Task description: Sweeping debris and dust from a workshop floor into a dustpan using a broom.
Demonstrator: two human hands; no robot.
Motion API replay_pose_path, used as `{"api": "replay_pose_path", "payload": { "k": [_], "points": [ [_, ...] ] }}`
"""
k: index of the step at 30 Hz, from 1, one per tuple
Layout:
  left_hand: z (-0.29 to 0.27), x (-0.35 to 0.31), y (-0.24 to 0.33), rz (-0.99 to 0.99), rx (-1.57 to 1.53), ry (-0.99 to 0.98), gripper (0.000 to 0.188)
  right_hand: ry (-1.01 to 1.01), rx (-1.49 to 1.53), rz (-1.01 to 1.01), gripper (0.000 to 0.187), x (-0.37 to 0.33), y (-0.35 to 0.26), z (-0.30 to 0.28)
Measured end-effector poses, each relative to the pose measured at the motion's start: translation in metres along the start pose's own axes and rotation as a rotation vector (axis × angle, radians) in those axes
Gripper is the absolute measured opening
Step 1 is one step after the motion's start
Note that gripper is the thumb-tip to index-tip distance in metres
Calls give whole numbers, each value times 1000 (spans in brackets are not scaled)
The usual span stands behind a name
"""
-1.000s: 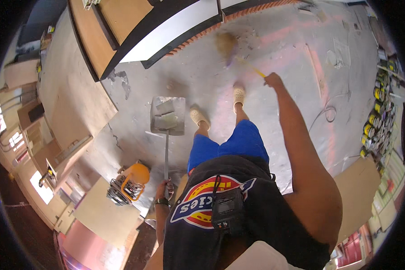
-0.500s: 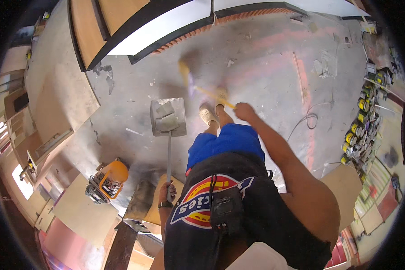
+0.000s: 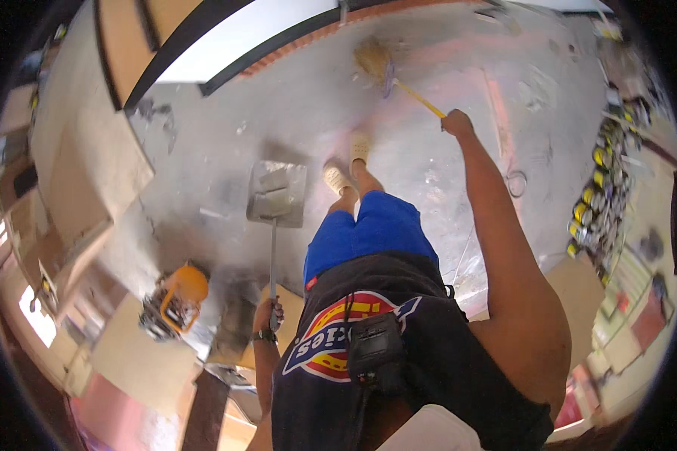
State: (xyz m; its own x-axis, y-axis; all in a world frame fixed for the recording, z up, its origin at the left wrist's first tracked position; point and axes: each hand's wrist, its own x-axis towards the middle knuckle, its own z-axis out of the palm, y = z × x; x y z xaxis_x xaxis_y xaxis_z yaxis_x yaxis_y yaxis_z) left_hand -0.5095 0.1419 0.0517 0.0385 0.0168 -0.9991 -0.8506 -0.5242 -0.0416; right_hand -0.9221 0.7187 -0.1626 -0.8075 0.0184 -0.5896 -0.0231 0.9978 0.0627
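The left hand (image 3: 268,314) stays curled round the slim grey pole (image 3: 273,259) of the squarish metal dustpan (image 3: 294,197), while the right hand (image 3: 457,123), closed on the yellow handle (image 3: 423,101), has swung the bushy, straw-coloured broom (image 3: 372,60) outward over the scuffed grey floor (image 3: 421,165).

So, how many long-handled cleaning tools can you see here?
2: a metal dustpan in the person's left hand, and a yellow-handled broom in the right hand, farther ahead. Others may be hidden around the blurred edges.
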Motion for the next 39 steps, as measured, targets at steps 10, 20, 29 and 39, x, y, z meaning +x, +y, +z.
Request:
{"api": "replay_pose_path", "payload": {
  "k": [10,20,29,39],
  "points": [
    [28,-13,51,132,509,-131,11,-128,559,344,38,-258,39,38],
    [316,-29,146,-67,436,-71,23,-58,847,898,26,-346,175,97],
    [506,-23,157,-20,541,21,20,6,940,1059,28,-210,319,39],
    [608,13,187,-211,355,-162,17,151,1145,1070,31,-167,401,23]
  ]
}}
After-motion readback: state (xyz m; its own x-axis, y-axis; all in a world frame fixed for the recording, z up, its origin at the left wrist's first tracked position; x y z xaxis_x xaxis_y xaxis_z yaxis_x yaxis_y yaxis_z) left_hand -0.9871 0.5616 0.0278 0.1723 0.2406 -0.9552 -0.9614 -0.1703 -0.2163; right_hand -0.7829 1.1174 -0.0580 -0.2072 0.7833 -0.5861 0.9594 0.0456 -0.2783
